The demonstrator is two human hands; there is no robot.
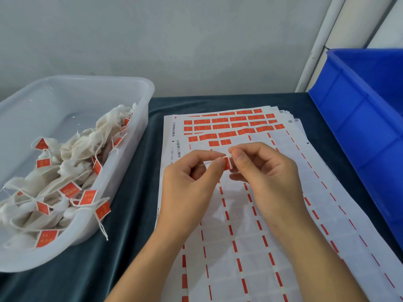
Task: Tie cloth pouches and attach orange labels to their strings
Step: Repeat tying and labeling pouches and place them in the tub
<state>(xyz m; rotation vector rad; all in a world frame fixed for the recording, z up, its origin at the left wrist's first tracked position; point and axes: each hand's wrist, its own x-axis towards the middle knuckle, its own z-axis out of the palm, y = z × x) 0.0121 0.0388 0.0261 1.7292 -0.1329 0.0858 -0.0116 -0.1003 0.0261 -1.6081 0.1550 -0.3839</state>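
Note:
Over the label sheets my left hand (192, 177) and my right hand (263, 171) meet at a small orange label (227, 163). Both pinch the label, which is folded around a thin white string (209, 163) that runs from it into my left fingers. The pouch on that string is hidden behind my hands. A stack of white label sheets (250, 236) lies under the hands, with rows of orange labels (231, 124) left at its far end. A clear plastic tub (139, 99) at the left holds several white cloth pouches (72, 149) with orange labels on their strings.
A blue plastic crate (359, 110) stands at the right edge of the table. The table is covered with dark teal cloth (122, 236). A grey wall rises behind it, with white pipes at the far right.

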